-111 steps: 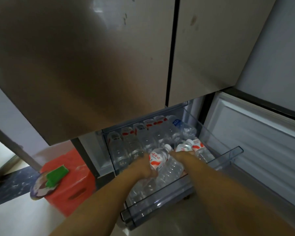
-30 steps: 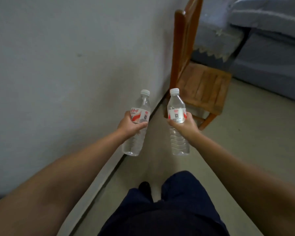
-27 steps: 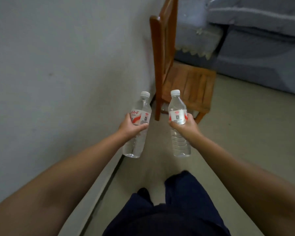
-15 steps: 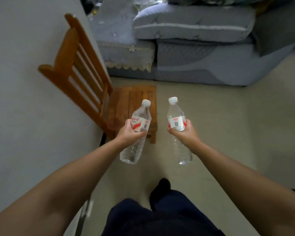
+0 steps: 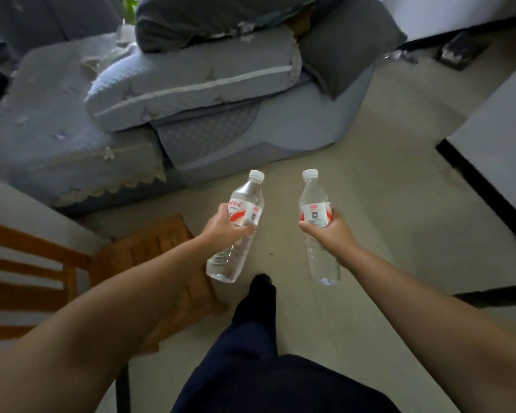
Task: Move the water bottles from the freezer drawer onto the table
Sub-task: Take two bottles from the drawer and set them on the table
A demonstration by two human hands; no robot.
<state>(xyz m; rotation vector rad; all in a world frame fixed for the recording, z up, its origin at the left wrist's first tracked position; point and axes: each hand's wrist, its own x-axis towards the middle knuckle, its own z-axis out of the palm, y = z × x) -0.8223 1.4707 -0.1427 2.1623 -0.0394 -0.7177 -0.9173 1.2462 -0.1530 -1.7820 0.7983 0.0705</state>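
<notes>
I carry two clear water bottles with white caps and red-and-white labels, held out in front of me above the floor. My left hand (image 5: 225, 229) grips the left water bottle (image 5: 245, 201) around its label; this bottle tilts to the right at the top. My right hand (image 5: 329, 231) grips the right water bottle (image 5: 313, 198), which stands nearly upright. The freezer drawer is out of view, and I cannot tell whether a table is in view.
A grey-blue sofa (image 5: 72, 129) with stacked cushions (image 5: 191, 81) fills the far left and centre. A wooden chair (image 5: 149, 248) stands at the left below my arm. A white surface with a dark edge (image 5: 495, 138) is at the right. Beige floor lies ahead.
I took the two bottles out of the freezer drawer and have turned away from it, past the wall and chair. The sofa now lies ahead and the chair has slid down to the left.
</notes>
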